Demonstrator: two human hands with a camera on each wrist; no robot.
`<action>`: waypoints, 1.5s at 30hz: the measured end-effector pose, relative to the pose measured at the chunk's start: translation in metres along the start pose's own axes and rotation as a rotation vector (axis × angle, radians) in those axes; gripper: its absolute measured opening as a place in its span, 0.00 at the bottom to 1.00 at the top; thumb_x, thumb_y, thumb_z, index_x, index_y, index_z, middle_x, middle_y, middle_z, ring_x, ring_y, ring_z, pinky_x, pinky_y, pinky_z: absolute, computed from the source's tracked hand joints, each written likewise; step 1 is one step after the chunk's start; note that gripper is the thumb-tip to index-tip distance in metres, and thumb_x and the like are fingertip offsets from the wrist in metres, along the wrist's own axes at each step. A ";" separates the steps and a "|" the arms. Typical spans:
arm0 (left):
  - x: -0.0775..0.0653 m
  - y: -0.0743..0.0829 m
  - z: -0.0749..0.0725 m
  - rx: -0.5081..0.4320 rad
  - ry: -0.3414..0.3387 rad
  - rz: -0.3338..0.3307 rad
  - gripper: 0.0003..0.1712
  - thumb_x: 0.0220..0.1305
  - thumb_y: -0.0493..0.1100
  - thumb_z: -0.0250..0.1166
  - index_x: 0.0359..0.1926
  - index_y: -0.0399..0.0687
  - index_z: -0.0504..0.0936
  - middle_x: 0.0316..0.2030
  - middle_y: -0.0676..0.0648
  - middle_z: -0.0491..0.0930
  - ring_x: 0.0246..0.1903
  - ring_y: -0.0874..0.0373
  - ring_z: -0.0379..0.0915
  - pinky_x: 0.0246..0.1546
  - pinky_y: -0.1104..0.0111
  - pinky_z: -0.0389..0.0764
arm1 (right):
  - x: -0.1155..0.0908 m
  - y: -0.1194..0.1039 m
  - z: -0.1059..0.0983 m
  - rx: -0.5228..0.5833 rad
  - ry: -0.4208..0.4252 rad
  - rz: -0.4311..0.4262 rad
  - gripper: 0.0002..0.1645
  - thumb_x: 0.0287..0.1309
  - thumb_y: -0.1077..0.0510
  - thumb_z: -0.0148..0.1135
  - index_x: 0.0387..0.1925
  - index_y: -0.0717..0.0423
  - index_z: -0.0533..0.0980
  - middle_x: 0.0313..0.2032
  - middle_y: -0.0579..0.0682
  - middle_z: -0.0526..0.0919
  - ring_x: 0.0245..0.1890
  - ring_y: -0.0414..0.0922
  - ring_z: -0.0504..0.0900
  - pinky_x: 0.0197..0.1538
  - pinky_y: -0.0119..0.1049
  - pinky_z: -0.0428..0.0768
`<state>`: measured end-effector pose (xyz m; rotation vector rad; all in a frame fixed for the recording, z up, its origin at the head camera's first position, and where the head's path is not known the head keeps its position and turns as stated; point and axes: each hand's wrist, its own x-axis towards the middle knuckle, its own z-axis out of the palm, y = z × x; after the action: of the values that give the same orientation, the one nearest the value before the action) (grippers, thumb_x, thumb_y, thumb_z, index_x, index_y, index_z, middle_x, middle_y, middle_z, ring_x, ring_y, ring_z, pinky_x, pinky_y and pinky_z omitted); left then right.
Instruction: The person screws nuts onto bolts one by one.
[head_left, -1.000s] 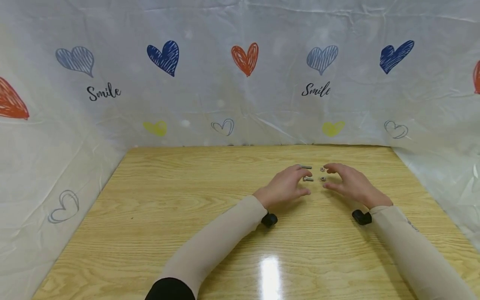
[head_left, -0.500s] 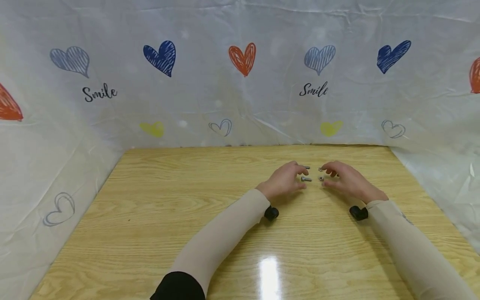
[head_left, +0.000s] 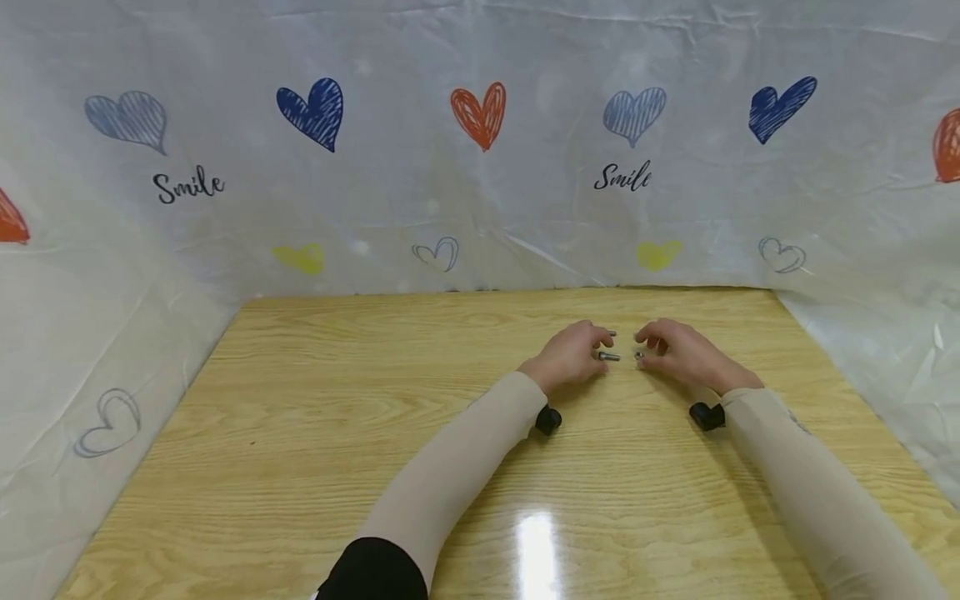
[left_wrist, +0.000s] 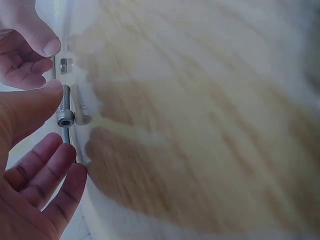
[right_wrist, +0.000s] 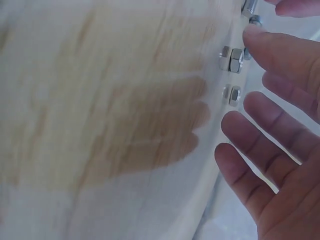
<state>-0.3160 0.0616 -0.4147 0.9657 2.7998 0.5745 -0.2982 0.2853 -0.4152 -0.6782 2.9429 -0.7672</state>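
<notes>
The wooden table (head_left: 300, 467) runs wide from its slanting left edge to the left hand (head_left: 570, 358), whose thumb and fingers stand parted, loose around a near bolt (head_left: 611, 357) and a far bolt (head_left: 612, 333). A narrow gap of wood divides these from two nuts (right_wrist: 236, 60) between the right hand's (head_left: 682, 354) slack, parted thumb and fingers; beyond, a slimmer strip of wood meets the right edge and white sheet (head_left: 877, 342).
</notes>
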 end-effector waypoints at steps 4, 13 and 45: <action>0.002 -0.001 0.001 0.006 -0.009 -0.004 0.22 0.61 0.49 0.67 0.56 0.53 0.78 0.46 0.50 0.75 0.44 0.59 0.73 0.45 0.68 0.74 | 0.002 0.002 0.001 0.006 -0.004 -0.007 0.20 0.56 0.58 0.69 0.49 0.61 0.78 0.37 0.51 0.78 0.35 0.46 0.73 0.40 0.43 0.72; 0.008 -0.002 0.005 0.010 -0.013 -0.022 0.21 0.61 0.48 0.68 0.55 0.51 0.79 0.41 0.52 0.74 0.38 0.62 0.70 0.41 0.71 0.72 | 0.005 0.003 0.002 0.014 -0.017 -0.023 0.16 0.55 0.58 0.69 0.45 0.60 0.80 0.35 0.50 0.78 0.34 0.45 0.73 0.39 0.41 0.72; 0.011 0.001 0.004 0.060 -0.040 -0.025 0.04 0.66 0.45 0.63 0.39 0.51 0.82 0.36 0.55 0.78 0.34 0.62 0.72 0.37 0.71 0.73 | 0.005 0.000 0.002 -0.012 -0.050 0.022 0.02 0.59 0.59 0.65 0.33 0.55 0.79 0.30 0.46 0.79 0.28 0.41 0.74 0.35 0.38 0.73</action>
<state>-0.3232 0.0703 -0.4183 0.9414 2.8044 0.4657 -0.3018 0.2820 -0.4165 -0.6543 2.9072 -0.7209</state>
